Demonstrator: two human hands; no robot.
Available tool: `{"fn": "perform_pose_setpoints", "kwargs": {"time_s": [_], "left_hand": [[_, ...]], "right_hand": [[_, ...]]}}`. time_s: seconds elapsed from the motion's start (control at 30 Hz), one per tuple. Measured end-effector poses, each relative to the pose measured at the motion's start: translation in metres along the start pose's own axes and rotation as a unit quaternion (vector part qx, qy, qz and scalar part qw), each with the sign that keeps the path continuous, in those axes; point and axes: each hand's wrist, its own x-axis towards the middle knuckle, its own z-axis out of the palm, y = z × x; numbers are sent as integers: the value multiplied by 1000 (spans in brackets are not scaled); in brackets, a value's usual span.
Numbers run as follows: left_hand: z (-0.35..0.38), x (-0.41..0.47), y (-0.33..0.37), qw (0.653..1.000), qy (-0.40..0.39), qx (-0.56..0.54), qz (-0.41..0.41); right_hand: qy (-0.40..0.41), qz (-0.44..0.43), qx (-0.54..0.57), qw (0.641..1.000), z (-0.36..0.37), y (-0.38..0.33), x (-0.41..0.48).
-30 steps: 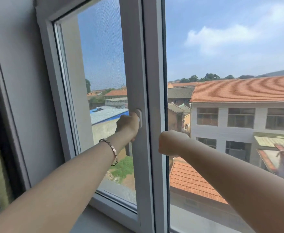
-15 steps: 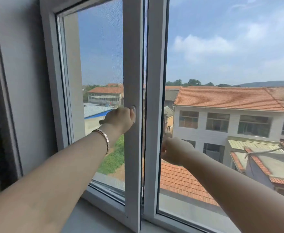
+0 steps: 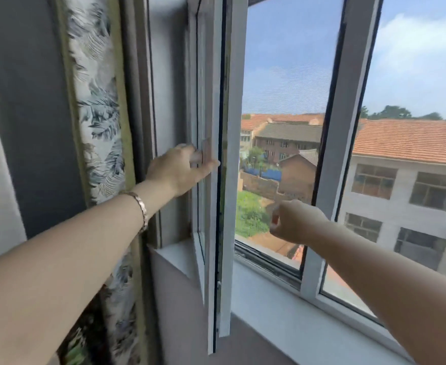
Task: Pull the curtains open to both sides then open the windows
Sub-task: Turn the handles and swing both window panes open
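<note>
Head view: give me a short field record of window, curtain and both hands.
left sash: swung inward, edge-on to the camera
right sash: partly open, tilted
opening: mesh screen between the sashes
curtain: leaf print, bunched at the left
left hand: on the left sash at its handle
right hand: loose fist, touching nothing
bracelet: on left wrist

A home; leaf-print curtain; window over tiled rooftops.

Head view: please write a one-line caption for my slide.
Left hand swings the left window sash inward; right hand hangs free.
</note>
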Motion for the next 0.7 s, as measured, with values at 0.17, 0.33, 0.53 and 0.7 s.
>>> {"fn": "perform_pose_setpoints", "kwargs": {"time_s": [0.17, 0.33, 0.53, 0.7], "left_hand": [[-39, -12, -83, 993, 36, 100, 44], [-73, -15, -184, 995, 26, 49, 88], [-88, -3, -273, 998, 4, -1, 56], [-89, -6, -296, 997, 42, -69, -17]], "right_hand": [[-3, -22, -15, 1000, 11, -90, 18], [3, -14, 4, 1000, 21, -181, 57], [-12, 2, -1, 1000, 16, -251, 93], [-19, 11, -24, 999, 17, -275, 112]]}}
